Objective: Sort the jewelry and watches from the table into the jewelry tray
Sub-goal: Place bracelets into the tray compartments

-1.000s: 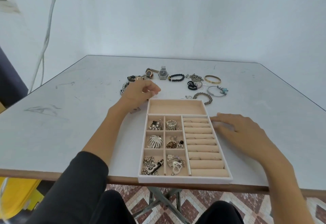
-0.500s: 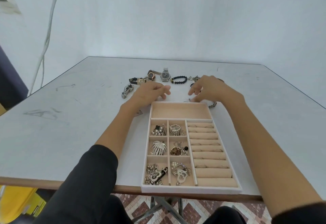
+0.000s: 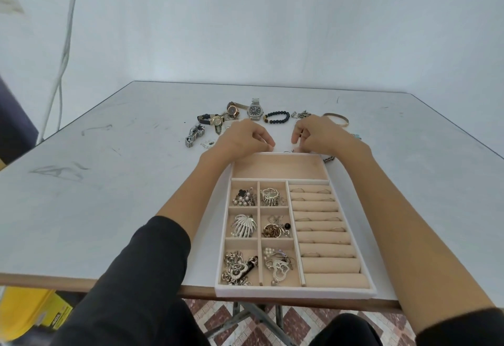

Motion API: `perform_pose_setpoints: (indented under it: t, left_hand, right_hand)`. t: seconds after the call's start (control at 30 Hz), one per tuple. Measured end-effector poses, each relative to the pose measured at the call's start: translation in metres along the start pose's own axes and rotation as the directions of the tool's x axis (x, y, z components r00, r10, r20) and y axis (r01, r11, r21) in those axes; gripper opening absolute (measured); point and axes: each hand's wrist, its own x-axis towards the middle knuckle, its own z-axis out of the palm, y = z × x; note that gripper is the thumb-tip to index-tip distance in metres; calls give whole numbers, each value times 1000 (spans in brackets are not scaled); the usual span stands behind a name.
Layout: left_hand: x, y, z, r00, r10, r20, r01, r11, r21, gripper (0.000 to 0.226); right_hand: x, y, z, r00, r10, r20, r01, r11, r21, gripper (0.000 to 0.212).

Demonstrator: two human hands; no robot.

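Observation:
The beige jewelry tray (image 3: 272, 292) lies at the table's near edge. Its small compartments hold brooches and chains, its ring rolls (image 3: 321, 236) hold several rings, and its wide far compartment (image 3: 278, 167) is bare. My left hand (image 3: 242, 138) and my right hand (image 3: 319, 135) sit close together just behind the tray's far rim, fingers curled. The right fingers pinch something small and dark. What the left holds is hidden. Behind them lie a silver watch (image 3: 255, 110), a rose-gold watch (image 3: 233, 110), a dark-strap watch (image 3: 215, 120), a black bead bracelet (image 3: 276, 117) and a gold bangle (image 3: 338, 119).
A silver link watch (image 3: 194, 135) lies left of my left hand. A grey chain bracelet (image 3: 328, 159) peeks out under my right wrist. A white cable (image 3: 64, 54) hangs down the wall at left, and a yellow box (image 3: 30, 313) stands under the table.
My right hand has left the tray's right side and moved to its far rim, over the loose bracelets. My left hand has shifted slightly right toward it.

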Motion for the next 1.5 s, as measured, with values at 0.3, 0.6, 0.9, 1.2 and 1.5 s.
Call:
perform_pose_setpoints:
  t: [0.3,0.6,0.9,1.2,1.5]
  left_hand:
    - [-1,-11,-2,992,-27,-120,26,1000,-9,18]
    - [1,-10,-1,993,-40,-109,41,999,1,18]
    - [33,31,20,990,107,96,-128,959,255,33]
    - [37,36,25,989,146,28,-141,867,478,24]
    - [10,10,-7,979,142,-147,-144,990,-3,14]
  right_hand:
    - [-6,3,1,1000,-17,10,17,999,43,7]
    - [-10,34,-19,926,204,-316,-24,870,493,10]
    - [-9,42,-20,893,309,-328,-82,827,555,22]
    - [-10,40,-18,873,274,-403,-20,846,533,10]
    - [-14,30,-15,930,156,-333,23,880,475,17]
